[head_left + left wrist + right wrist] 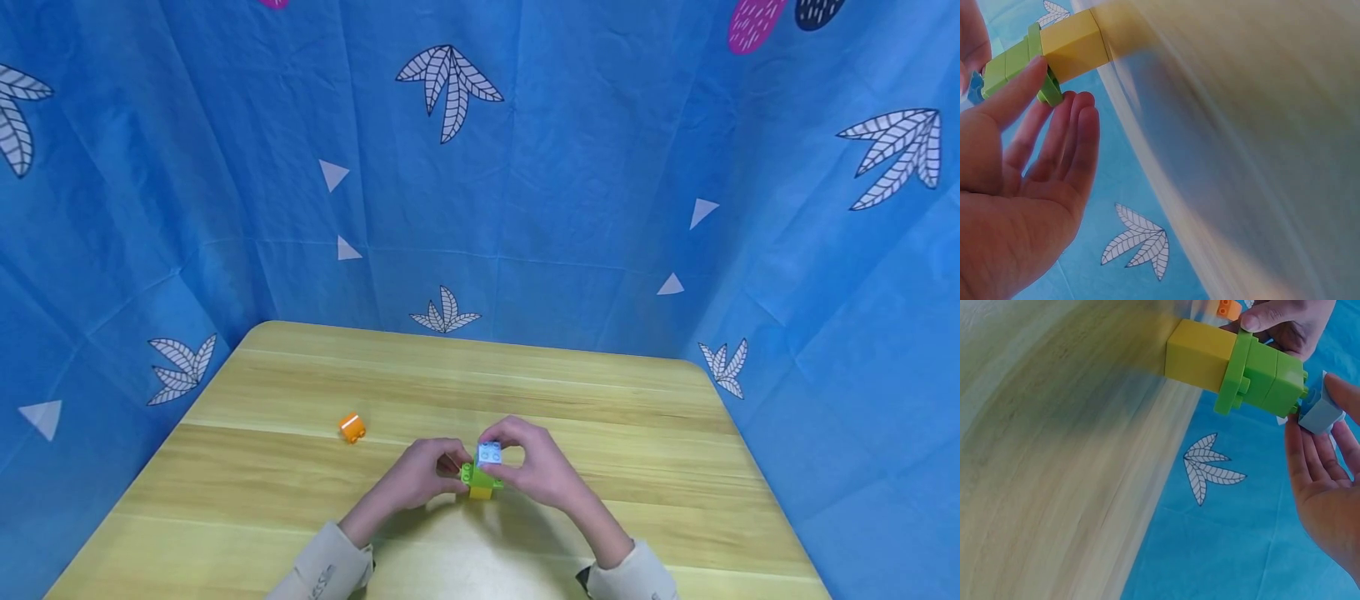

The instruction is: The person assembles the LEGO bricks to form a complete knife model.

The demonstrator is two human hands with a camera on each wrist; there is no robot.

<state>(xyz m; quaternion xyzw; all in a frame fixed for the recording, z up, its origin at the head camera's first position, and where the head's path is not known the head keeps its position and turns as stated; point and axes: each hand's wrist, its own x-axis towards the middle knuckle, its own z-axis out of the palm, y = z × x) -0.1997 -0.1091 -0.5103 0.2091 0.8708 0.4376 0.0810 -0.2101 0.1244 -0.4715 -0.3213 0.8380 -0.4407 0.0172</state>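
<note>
A small stack of toy building bricks stands upright on the table in front of me. At its base is a yellow brick (1200, 357); a flat green plate (1234, 378) sits over that, with green bricks (1272, 378) on top. My left hand (426, 477) holds the stack by the green plate, thumb on one side and fingers on the other. Between thumb and fingertips, my right hand (546, 468) pinches a light blue brick (1321, 414). That brick is tilted against the top studs, and a gap shows along one side.
An orange brick (352, 427) lies on the wooden table (637, 417), to the left of and beyond my left hand. Blue cloth (562, 167) with leaf prints hangs behind the table and along both sides.
</note>
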